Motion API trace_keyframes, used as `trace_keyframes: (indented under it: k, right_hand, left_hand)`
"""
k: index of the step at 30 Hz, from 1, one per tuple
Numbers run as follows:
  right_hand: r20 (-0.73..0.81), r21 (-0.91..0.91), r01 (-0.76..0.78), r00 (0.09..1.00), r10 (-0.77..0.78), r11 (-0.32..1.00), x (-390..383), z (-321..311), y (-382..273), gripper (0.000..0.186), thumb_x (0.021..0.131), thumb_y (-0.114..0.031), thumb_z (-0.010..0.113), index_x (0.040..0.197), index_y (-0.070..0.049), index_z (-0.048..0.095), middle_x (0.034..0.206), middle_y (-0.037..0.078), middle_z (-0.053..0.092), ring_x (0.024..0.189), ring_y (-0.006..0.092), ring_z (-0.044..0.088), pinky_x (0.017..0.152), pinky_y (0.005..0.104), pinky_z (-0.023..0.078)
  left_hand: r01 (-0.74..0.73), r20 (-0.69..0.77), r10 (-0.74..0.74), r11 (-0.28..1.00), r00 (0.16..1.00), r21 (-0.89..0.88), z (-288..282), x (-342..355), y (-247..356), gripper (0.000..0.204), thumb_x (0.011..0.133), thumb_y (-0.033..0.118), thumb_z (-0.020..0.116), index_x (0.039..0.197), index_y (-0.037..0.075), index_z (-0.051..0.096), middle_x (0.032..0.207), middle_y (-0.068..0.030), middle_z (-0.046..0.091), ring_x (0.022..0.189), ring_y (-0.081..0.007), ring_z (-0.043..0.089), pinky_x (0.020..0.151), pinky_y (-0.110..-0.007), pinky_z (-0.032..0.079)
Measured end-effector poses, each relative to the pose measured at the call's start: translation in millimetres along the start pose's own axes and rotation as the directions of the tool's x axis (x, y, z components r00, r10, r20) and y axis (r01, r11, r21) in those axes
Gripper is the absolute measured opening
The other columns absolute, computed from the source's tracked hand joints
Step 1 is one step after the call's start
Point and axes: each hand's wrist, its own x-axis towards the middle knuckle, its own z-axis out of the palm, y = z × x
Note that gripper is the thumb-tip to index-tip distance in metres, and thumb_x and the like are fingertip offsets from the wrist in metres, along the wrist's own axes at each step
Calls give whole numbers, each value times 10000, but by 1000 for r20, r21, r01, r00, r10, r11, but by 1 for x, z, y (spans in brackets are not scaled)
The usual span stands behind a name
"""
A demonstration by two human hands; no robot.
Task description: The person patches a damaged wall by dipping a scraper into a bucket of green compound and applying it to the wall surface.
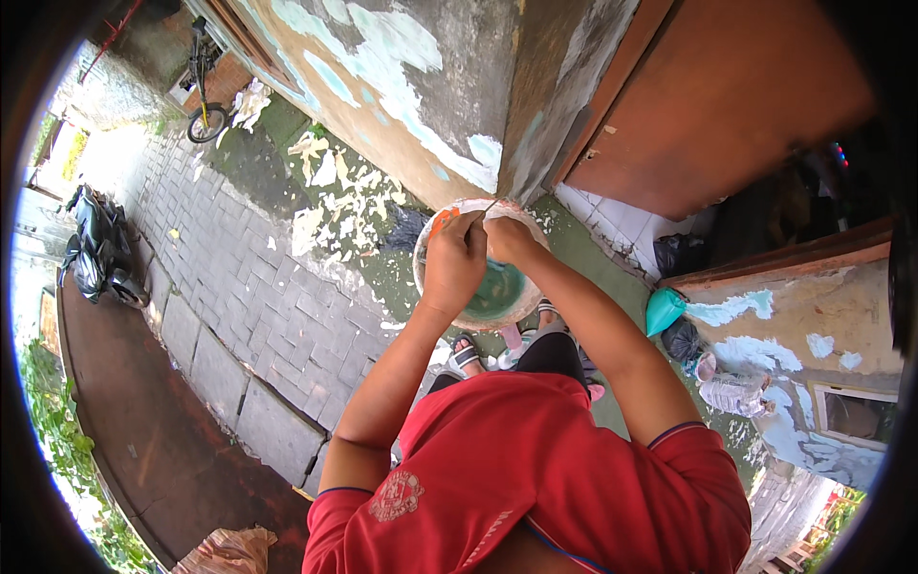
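Both my hands are above a round white bucket (529, 304) with blue-green stuff (497, 290) in its bottom. My left hand (455, 256) is closed, its fingers bent near the far rim, and an orange patch (443, 222) shows just beyond it. Close beside it, my right hand (510, 238) is closed too, knuckles up. A thin dark edge (491, 205) sticks up between the two hands; the rest of it is hidden. What either hand grips cannot be made out.
A wall corner (497, 124) with peeling pale-blue paint rises just beyond the bucket. Paint flakes (330, 206) and a black plastic bag (406, 228) lie on the ground to the left. On the right are a brown door (717, 105) and a teal bag (665, 311). A motorcycle (100, 244) stands far left.
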Motion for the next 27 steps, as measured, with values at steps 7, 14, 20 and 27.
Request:
trace_keyframes:
  k: [7,14,20,27]
  right_hand:
    - [-199,272,173,972,-121,947,4,-34,24,427,743,-26,578,1165,-29,645,1176,221,633,1125,324,607,960,377,478]
    - [218,628,-189,974,63,755,-9,-84,34,314,814,-165,682,1055,36,668,948,187,693,896,239,691,731,356,559]
    - [149,985,-147,988,-23,95,-23,-61,97,252,906,-88,620,1112,57,611,1035,105,672,929,219,680,757,345,581]
    - [-165,922,221,967,196,-317,-27,-100,127,280,945,-70,566,1192,61,569,1137,134,639,1030,240,654,859,438,592]
  left_hand:
    - [155,36,-154,988,987,-29,-6,24,12,258,945,116,542,1098,-51,666,739,-105,639,622,-122,543,603,-287,470]
    - [224,-37,-234,959,972,-171,-15,38,-13,256,958,114,555,1096,-74,660,665,-21,589,559,-79,480,515,-260,402]
    - [479,57,-494,800,868,-361,-28,43,-4,317,972,156,560,1182,-74,617,579,20,475,458,-41,375,401,-229,288]
    - [543,16,-585,743,811,-392,-42,26,-23,316,972,163,551,1193,-54,612,583,59,389,457,-27,305,405,-222,241]
